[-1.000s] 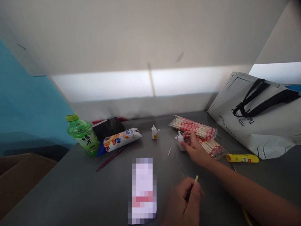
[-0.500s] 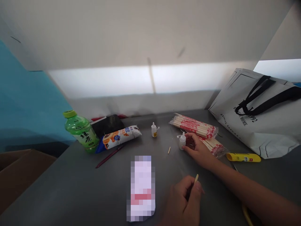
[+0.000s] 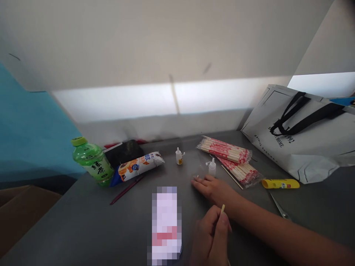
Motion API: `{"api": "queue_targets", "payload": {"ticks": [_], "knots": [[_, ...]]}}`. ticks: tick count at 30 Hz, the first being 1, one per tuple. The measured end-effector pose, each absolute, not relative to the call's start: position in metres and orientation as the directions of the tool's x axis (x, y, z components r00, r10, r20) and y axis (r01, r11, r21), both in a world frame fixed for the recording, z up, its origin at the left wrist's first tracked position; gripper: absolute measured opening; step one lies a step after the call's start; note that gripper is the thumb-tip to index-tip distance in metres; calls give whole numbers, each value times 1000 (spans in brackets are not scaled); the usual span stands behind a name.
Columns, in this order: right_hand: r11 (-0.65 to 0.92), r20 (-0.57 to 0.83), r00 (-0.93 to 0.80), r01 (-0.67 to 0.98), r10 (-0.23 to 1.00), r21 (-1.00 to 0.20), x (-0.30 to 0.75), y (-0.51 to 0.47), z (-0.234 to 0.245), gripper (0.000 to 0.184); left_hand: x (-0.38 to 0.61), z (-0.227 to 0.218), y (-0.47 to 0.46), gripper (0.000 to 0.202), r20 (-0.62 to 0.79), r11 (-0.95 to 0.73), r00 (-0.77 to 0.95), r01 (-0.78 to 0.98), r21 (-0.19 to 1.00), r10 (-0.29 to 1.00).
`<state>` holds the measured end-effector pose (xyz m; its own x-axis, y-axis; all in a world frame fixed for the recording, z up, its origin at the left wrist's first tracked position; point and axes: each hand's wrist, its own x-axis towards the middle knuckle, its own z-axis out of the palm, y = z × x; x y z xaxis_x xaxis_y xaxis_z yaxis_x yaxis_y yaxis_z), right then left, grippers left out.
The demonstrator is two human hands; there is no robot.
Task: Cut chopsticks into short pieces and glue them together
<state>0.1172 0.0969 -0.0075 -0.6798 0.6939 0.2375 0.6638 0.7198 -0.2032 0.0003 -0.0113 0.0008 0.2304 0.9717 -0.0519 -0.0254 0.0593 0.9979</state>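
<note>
Head view: plain grey bench (image 3: 91,229) right up against a white wall (image 3: 155,44) with a bright band across it, blue wall (image 3: 33,122) off left, white bag (image 3: 302,142) standing at the right. Left hand (image 3: 210,238) has its grip clamped on a stick (image 3: 222,209), low in view. Right hand (image 3: 215,189)'s just in front of a bottle (image 3: 212,168), fingertips by a mostly hidden pale bit (image 3: 197,176); can't tell if that grip's closed.
</note>
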Motion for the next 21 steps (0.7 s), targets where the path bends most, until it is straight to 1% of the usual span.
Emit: {"api": "queue_targets", "payload": {"ticks": [2, 6, 11, 15, 18, 21], "knots": [[722, 180, -699, 679, 692, -134, 109, 108, -8, 24, 1, 0, -11, 55, -69, 73, 240, -6, 997, 968], [724, 126, -715, 688, 688, -48, 110, 109, -2, 24, 2, -7, -10, 56, -56, 64, 233, -24, 998, 971], [703, 125, -696, 711, 707, -22, 127, 96, 7, 18, 3, -13, -10, 56, -62, 81, 207, -85, 993, 976], [667, 150, -652, 741, 743, -83, 135, 91, 8, 9, 4, -12, -14, 54, -134, 178, 208, -210, 961, 969], [619, 174, -595, 762, 785, -188, 140, 85, 7, 2, 6, -12, -17, 53, -171, 222, 206, -261, 940, 964], [541, 208, -500, 765, 841, -350, 149, 72, 11, 14, 8, -11, -18, 53, -171, 209, 164, -254, 944, 972]]}}
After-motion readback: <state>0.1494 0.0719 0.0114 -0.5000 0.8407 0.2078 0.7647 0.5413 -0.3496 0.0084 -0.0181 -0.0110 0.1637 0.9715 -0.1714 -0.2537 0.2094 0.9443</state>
